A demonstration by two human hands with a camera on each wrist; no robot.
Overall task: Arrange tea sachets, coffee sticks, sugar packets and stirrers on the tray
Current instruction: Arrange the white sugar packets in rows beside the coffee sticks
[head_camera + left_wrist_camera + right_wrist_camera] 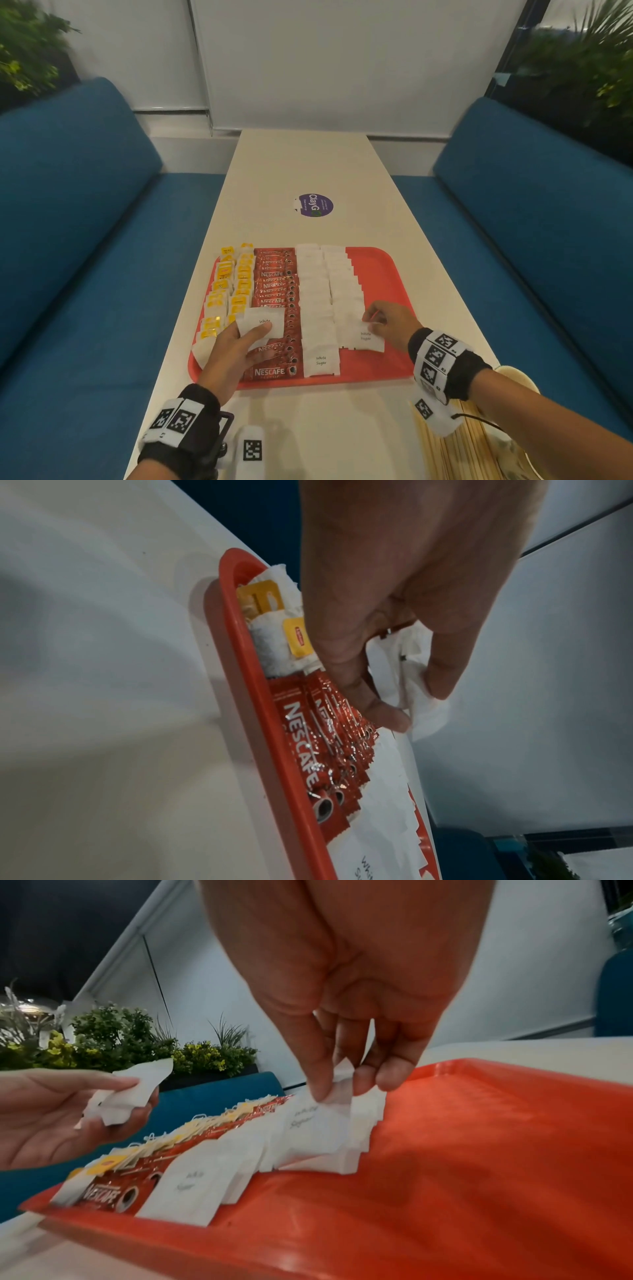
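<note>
Red tray [380,270] sat on the white counter [308,164], near the person's edge. On it, left to right: two columns of yellow-tagged tea sachets [227,291], one column of red Nescafé coffee sticks [274,291], two overlapping columns of white sugar packets [315,298]. Right part of the tray floor was bare.

Left hand [236,346] hovered over the near end of the tea and coffee columns, fingers [441,680] and thumb curled around a small stack of spare white sugar packets [262,322], top one marked "White". Stack was held clear of the tray, above the coffee sticks.

Right hand [390,322] was over the near end of the right sugar column. Thumb and fingers [320,1085] pinched the far edge of one "White Sugar" packet [366,337], which lay on top of that column with its pinched edge lifted. Another labelled "White Sugar" packet [321,361] lay flat at the near end of the left sugar column.

Wooden stirrers [445,448] lay bundled on the counter, off the tray, under the right forearm. Both wrists wore black bands with marker tags. Round purple sticker [315,205] on the counter beyond the tray. Blue benches [68,205] on both sides.
</note>
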